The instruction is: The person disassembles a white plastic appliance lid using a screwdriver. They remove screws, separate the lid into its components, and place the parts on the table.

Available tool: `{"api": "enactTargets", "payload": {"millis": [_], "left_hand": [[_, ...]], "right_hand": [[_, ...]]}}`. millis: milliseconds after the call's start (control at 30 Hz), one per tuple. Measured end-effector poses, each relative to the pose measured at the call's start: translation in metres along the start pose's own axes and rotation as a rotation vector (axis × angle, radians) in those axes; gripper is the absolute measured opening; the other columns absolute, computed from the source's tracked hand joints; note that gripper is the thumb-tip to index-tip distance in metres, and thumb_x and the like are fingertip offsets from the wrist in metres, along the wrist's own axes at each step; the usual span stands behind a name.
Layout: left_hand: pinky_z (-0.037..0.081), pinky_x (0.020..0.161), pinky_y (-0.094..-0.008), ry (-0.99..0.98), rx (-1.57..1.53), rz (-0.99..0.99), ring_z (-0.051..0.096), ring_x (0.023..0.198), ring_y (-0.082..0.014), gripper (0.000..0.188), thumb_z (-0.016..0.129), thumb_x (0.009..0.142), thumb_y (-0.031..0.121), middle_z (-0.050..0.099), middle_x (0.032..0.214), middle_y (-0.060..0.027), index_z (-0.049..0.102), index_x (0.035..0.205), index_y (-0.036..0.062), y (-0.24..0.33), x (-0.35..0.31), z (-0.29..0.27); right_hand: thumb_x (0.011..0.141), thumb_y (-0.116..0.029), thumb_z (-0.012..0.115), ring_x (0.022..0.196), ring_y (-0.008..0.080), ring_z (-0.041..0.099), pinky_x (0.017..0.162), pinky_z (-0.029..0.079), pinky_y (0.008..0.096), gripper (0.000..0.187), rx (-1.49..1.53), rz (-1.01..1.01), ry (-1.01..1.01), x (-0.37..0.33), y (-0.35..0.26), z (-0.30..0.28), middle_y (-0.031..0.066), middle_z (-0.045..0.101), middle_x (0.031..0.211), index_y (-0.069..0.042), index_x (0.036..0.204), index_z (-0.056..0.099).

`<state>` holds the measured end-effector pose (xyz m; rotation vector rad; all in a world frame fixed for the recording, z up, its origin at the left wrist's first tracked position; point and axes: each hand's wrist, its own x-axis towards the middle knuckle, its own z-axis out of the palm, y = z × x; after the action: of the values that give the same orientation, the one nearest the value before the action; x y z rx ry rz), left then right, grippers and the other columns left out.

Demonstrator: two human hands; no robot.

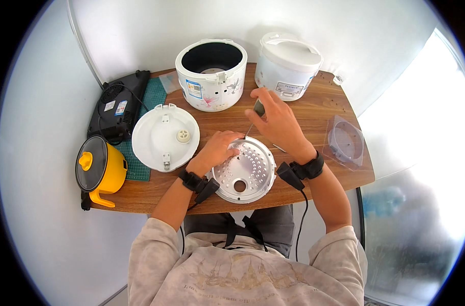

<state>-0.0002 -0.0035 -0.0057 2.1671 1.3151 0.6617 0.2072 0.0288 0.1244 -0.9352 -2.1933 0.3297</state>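
In my right hand (276, 118) is a screwdriver (259, 107), gripped by its dark handle. Its thin shaft slants down to the far rim of a round metal plate (253, 176) with many small dimples and one larger hole. My left hand (219, 148) lies on that plate's upper left part, fingers spread over the rim near the screwdriver's tip. Whether the tip sits on a screw is too small to tell. Left of the plate lies a white round lid shell (163, 145), inner side up. Behind my hands stands an opened white rice cooker body (212, 84).
A second, closed rice cooker (288, 66) stands at the back right. On the right lies a clear plastic box (345, 143) with small parts. At the left are a yellow pot (110, 168), a black appliance (121, 104) and a green cutting mat (154, 94).
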Motion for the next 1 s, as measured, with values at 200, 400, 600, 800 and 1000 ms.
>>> {"api": "enactTargets", "payload": {"millis": [200,400,600,800,1000], "left_hand": [[0.039,0.109,-0.045,-0.007,0.02,-0.039,0.052,0.124,-0.0356,0.055,0.075,0.084,0.017,0.06,0.136,-0.0125,0.059,0.136,0.0096,0.004,0.0,0.0],[0.039,0.109,-0.0463,-0.015,0.001,-0.057,0.051,0.124,-0.0373,0.057,0.076,0.084,0.018,0.059,0.137,-0.012,0.057,0.137,0.0104,0.001,0.0,0.001],[0.04,0.108,-0.0457,-0.011,0.002,-0.057,0.051,0.123,-0.0372,0.055,0.076,0.084,0.019,0.06,0.136,-0.0118,0.058,0.135,0.0104,-0.001,0.0,0.002],[0.039,0.109,-0.0456,-0.012,0.012,-0.062,0.051,0.123,-0.0371,0.054,0.075,0.085,0.019,0.059,0.136,-0.0117,0.058,0.135,0.011,0.001,-0.001,0.002],[0.039,0.109,-0.0458,-0.014,0.007,-0.05,0.051,0.123,-0.0372,0.054,0.075,0.085,0.018,0.059,0.136,-0.0124,0.058,0.135,0.0108,0.0,0.0,0.001]], "right_hand": [[0.085,-0.019,0.078,0.079,0.0374,0.064,0.071,0.051,0.0449,0.044,0.043,0.035,0.042,0.0,-0.008,0.0,0.0175,0.065,0.092,-0.006,0.12,0.054],[0.084,-0.011,0.077,0.08,0.034,0.066,0.073,0.053,0.0431,0.041,0.248,0.136,0.087,-0.002,-0.008,0.001,0.0176,0.068,0.093,-0.007,0.121,0.061],[0.085,-0.012,0.075,0.083,0.0289,0.065,0.075,0.054,0.0399,0.041,0.151,-0.049,0.183,-0.001,-0.001,0.004,0.0151,0.064,0.102,-0.011,0.125,0.065],[0.084,-0.02,0.078,0.079,0.0284,0.063,0.073,0.053,0.0412,0.041,-0.096,0.022,0.161,0.0,-0.013,0.001,0.0113,0.059,0.098,-0.013,0.123,0.068],[0.083,-0.019,0.079,0.084,0.0345,0.066,0.073,0.053,0.0436,0.044,0.081,0.012,0.174,0.003,-0.001,0.005,0.0145,0.065,0.109,-0.009,0.123,0.065]]}}
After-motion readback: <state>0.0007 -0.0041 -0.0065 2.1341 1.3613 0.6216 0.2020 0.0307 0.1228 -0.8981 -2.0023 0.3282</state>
